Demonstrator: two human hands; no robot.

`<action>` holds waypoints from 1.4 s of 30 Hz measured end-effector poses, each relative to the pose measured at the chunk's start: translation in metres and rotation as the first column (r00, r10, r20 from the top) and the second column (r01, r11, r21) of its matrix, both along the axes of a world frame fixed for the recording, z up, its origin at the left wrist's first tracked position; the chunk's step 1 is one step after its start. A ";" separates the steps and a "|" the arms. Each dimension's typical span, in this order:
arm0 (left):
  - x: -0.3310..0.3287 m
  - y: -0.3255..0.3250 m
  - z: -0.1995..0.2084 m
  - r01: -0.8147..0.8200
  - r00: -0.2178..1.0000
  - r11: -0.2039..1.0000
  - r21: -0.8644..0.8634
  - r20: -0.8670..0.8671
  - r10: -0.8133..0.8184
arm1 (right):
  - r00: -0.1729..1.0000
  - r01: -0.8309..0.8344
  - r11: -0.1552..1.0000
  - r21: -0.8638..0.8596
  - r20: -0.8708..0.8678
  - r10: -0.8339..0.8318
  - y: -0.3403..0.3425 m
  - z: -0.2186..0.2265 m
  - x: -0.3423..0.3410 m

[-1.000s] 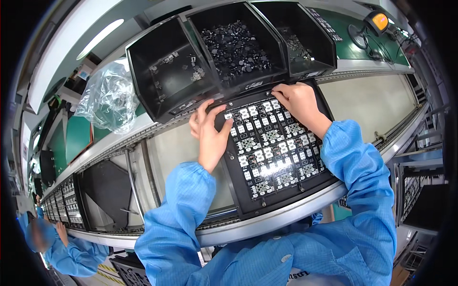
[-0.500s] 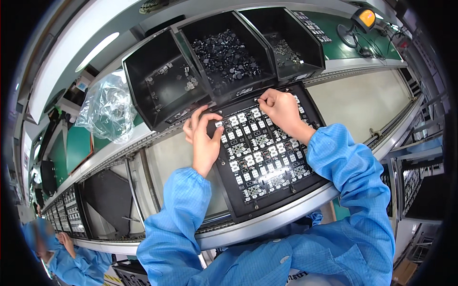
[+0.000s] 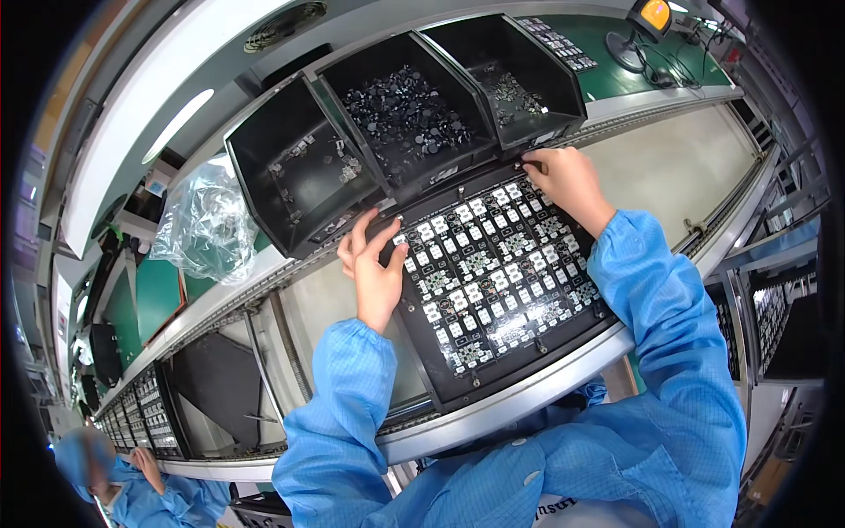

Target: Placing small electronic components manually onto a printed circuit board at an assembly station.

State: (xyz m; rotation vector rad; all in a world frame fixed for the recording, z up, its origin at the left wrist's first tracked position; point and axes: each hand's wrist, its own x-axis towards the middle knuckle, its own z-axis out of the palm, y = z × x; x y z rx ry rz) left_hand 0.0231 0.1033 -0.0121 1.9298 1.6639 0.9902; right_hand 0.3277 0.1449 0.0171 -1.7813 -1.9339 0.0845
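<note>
Flanking the circuit board at the far corners of the black tray, seemingly to steady it: left hand fingers parted, right hand pinched, contents indiscernible.

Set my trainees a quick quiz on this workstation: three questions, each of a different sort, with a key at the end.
1. Multiple choice: which of the three bins is fullest?
A) left
B) middle
C) right

2. True or false: the left hand is by the far left corner of the board.

3. Fill the gap: the clear bag lies to the ___ of the bins.

Key: 1. B. 2. True. 3. left.
</note>
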 end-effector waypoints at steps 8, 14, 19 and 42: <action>0.000 -0.001 0.000 -0.017 1.000 1.000 -0.003 0.006 0.017 | 0.989 -0.032 0.995 0.091 0.144 0.019 0.002 -0.008 0.001; -0.001 0.002 -0.001 -0.014 1.000 1.000 0.007 -0.004 0.014 | 0.998 -0.046 0.995 0.084 -0.038 0.049 0.010 -0.016 0.006; 0.002 0.002 0.002 -0.021 1.000 1.000 0.018 -0.010 0.021 | 0.994 -0.079 0.993 0.089 -0.065 0.085 0.009 -0.022 -0.001; -0.014 -0.015 0.040 0.534 0.716 0.824 -0.188 -0.418 -0.559 | 0.913 -0.402 0.915 -0.041 -0.089 0.397 0.110 -0.003 -0.073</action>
